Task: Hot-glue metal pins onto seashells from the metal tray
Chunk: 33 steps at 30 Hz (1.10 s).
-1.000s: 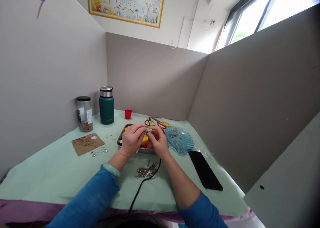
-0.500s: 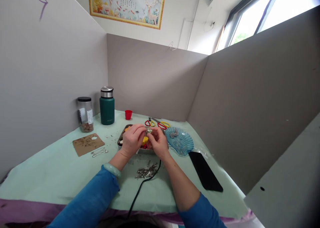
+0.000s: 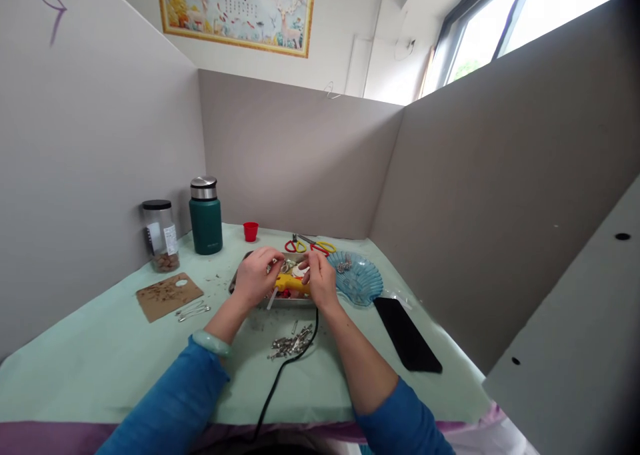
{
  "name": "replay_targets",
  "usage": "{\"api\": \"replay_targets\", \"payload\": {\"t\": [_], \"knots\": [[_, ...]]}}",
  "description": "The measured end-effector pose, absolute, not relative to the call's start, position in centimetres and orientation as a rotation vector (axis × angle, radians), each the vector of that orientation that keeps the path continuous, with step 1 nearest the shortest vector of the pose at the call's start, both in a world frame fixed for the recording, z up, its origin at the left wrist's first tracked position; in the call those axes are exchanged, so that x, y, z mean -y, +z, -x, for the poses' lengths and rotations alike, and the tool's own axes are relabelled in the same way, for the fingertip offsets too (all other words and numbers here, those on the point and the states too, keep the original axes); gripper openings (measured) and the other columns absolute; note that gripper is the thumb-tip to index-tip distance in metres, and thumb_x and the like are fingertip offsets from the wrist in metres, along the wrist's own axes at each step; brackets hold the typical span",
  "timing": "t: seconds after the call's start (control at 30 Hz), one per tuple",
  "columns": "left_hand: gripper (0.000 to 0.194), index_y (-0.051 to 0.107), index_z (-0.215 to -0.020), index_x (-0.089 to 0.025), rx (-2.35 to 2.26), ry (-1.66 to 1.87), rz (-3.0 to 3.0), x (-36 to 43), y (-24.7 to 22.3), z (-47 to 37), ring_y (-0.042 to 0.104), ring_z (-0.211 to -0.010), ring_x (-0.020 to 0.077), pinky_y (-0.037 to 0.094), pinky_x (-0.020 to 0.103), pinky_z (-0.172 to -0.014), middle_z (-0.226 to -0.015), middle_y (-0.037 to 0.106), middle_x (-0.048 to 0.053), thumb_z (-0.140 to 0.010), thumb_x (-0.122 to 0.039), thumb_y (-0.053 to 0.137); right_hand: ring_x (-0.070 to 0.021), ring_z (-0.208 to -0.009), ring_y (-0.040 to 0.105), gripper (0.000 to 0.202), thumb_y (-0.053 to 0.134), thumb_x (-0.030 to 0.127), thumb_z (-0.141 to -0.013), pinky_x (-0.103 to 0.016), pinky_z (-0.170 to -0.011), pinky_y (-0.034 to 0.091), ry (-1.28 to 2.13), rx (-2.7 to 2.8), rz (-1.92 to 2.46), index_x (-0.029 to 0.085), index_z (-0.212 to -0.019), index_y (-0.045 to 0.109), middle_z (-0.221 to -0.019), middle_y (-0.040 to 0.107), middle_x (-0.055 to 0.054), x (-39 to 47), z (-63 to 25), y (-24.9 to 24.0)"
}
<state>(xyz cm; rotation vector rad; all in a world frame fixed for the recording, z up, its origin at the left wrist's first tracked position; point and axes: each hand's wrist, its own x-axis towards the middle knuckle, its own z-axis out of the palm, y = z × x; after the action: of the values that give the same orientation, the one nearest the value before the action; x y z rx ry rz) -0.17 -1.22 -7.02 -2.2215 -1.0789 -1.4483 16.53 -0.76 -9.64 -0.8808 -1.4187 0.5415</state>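
Both hands are above a metal tray (image 3: 300,302) in the middle of the table. My left hand (image 3: 257,275) is over the tray's left part, its thumb and fingertips pinched together on something too small to make out. My right hand (image 3: 320,278) is over the right part, fingers bent and close together; what they hold, if anything, is hidden. A gap separates the two hands. Between them a yellow glue gun (image 3: 290,282) lies in the tray among small coloured pieces, with a white stick (image 3: 272,298) near its left end.
Small metal clips (image 3: 293,343) and a black cable (image 3: 280,378) are in front. Right: blue shell dish (image 3: 357,282), black phone (image 3: 407,335). Behind: scissors (image 3: 320,245), red cup (image 3: 251,231). Left: green bottle (image 3: 205,222), jar (image 3: 163,242), brown card (image 3: 167,298), safety pins (image 3: 193,310).
My hands have moved apart from the small shiny piece they were holding together, and the glue gun between them shows more. The camera view has shifted slightly.
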Motion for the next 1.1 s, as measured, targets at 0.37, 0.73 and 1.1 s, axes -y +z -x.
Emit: {"api": "replay_targets", "payload": {"t": [0.37, 0.73, 1.1], "knots": [[0.017, 0.068, -0.075, -0.021, 1.516, -0.610, 2.482, 0.8, -2.0, -0.3, 0.060, -0.072, 0.0175, 0.040, 0.025, -0.063, -0.079, 0.069, 0.004, -0.073, -0.019, 0.051, -0.0140, -0.067, 0.057, 0.023, 0.044, 0.033, -0.090, -0.023, -0.066, 0.042, 0.258, 1.574, 0.978, 0.020, -0.086, 0.062, -0.073, 0.064, 0.000, 0.6, -16.6, -9.7], [0.020, 0.068, -0.075, -0.024, 1.467, -0.347, 2.439, -0.2, 0.9, -1.2, 0.060, -0.071, 0.0194, 0.035, 0.026, -0.059, -0.076, 0.070, 0.004, -0.072, -0.020, 0.050, -0.0145, -0.065, 0.056, 0.023, 0.044, 0.033, -0.090, -0.024, -0.064, 0.042, 0.241, 1.573, 0.992, 0.020, -0.084, 0.063, -0.073, 0.065, -0.001, 0.5, -16.7, -9.5], [0.018, 0.069, -0.075, -0.023, 1.498, -0.459, 2.509, 0.1, 1.2, -1.2, 0.059, -0.068, 0.0172, 0.035, 0.025, -0.057, -0.074, 0.069, 0.002, -0.070, -0.020, 0.052, -0.0136, -0.061, 0.059, 0.023, 0.050, 0.025, -0.083, -0.027, -0.064, 0.049, 0.391, 1.567, 0.937, 0.021, -0.104, 0.057, -0.084, 0.066, -0.001, 0.1, -16.4, -9.9]]}}
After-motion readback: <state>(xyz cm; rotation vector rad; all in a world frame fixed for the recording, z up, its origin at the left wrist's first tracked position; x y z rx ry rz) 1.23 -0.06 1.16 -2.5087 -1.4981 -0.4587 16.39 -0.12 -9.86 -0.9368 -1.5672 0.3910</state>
